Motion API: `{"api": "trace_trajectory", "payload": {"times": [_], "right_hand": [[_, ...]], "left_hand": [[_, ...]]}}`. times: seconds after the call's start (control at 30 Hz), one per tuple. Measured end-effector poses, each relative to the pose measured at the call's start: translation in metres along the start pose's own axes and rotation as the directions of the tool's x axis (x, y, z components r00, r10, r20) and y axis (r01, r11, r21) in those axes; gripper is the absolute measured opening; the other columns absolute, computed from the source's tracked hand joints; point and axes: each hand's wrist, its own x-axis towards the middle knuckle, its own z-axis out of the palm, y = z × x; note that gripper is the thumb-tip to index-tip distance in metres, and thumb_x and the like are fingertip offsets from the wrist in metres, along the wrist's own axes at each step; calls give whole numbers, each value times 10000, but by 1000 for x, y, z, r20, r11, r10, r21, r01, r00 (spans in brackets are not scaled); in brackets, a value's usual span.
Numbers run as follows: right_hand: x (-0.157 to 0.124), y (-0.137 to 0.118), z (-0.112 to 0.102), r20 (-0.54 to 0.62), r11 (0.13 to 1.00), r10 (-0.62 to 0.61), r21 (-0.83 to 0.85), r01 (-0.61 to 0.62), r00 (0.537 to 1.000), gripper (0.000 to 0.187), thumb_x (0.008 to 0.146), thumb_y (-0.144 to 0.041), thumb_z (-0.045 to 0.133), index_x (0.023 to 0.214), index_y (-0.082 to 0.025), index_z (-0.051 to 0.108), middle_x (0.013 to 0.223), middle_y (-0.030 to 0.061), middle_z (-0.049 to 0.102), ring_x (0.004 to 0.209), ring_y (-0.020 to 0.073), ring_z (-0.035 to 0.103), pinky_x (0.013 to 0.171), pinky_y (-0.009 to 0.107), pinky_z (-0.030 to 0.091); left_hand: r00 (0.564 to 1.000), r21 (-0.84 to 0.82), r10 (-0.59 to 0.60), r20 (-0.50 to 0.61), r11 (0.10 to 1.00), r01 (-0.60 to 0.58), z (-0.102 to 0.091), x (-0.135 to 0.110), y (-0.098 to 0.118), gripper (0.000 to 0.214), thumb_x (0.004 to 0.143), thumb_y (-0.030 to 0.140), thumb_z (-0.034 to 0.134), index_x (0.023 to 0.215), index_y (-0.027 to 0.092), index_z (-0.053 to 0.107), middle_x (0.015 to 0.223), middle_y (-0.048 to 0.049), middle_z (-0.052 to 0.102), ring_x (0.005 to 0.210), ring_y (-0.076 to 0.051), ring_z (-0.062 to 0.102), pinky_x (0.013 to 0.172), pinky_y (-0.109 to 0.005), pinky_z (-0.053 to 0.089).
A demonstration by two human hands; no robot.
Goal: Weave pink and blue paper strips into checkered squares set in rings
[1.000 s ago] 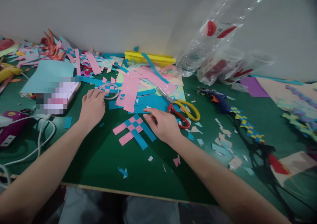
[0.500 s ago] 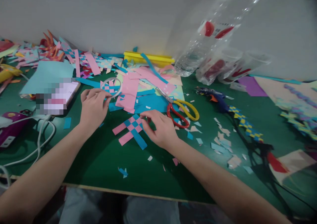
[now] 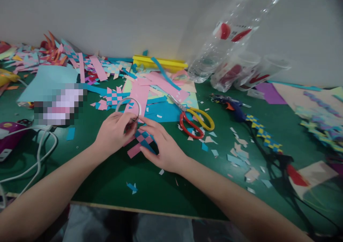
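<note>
Ring moved rightward, left fingers pinching it; right fingers parted

Ring now nr R fingers (raised)

We face a plain grey wall spanning ten to two o'clock, with a faint shadow near one. Below it we see a green table, its pale edge crossing at six, under dim light.
</note>
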Motion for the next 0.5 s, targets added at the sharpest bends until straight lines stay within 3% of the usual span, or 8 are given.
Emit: {"api": "trace_trajectory", "payload": {"times": [0.13,0.3,0.4,0.5], "right_hand": [[0,1,1,-63,998,-41,-40,39,997,430,865,-180,517,1283,-174,416,1371,171,471,1319,225,419,1044,433,444],[2,-1,-2,-322,1000,17,5,-16,947,230,848,-157,597,1063,-240,596,1062,57,678,1014,166,642,893,340,548],[3,7,-4,-376,994,95,77,-71,922,100,829,-167,631,899,-237,646,929,20,706,893,151,671,820,318,565],[3,25,-11,-367,970,242,99,-221,898,46,836,-221,626,862,-229,662,900,17,711,866,158,677,788,321,567]], "left_hand": [[995,-107,-85,45,990,89,-3,0,7,76,886,210,509,943,174,543,670,22,659,591,-104,627,572,-200,479],[996,-199,-29,86,979,45,-3,0,15,85,891,211,518,957,166,549,681,19,670,602,-95,636,586,-181,488],[996,-195,0,93,981,18,-2,0,15,84,891,231,536,941,168,561,707,6,682,631,-103,641,597,-188,499],[996,-150,-8,86,988,21,-1,-1,13,86,890,245,544,926,173,573,732,-1,690,637,-112,642,602,-206,505]]}}
